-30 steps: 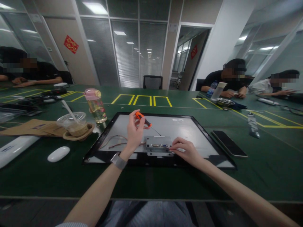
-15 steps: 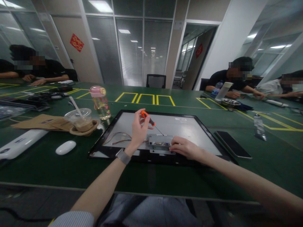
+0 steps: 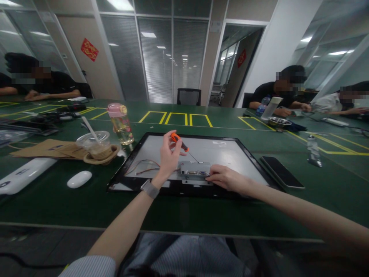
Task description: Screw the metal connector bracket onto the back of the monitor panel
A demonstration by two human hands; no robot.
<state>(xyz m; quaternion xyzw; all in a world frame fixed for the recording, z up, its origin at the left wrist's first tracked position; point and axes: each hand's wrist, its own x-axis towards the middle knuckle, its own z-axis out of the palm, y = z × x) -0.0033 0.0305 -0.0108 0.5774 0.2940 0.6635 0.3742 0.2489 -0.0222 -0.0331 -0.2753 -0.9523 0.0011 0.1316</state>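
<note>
– Left hand [image 3: 168, 156] was closed round a screwdriver [image 3: 176, 139], fingertips pinching the orange handle, tip down at the far edge of the metal box [image 3: 195, 169]. Right hand [image 3: 225, 179]?
– Flat, fingers loosely spread, gripping nothing, pressing on the box's near right corner. Box sat on the back of the monitor [image 3: 230, 159], near the middle of its front edge.
– Progress?
– Mid-job, I'd say. Box was seated on the monitor and the driver was at it. Couldn't tell which screws were in or out: too small. Wires [image 3: 144, 169] lay loose to the box's left, so the cabling looked unfinished.
– Counts, big to small.
– One table [image 3: 201, 215]. Three other people at it, hands on their own things. One monitor, one phone [image 3: 281, 171] just right of it, one metal box, one bottle [image 3: 121, 124], one cup [image 3: 96, 144] with a straw, one mouse [image 3: 79, 179], one screwdriver, one watch [image 3: 151, 189] on the left wrist.
– Wires?
– Two or three strands, couldn't separate them.
</note>
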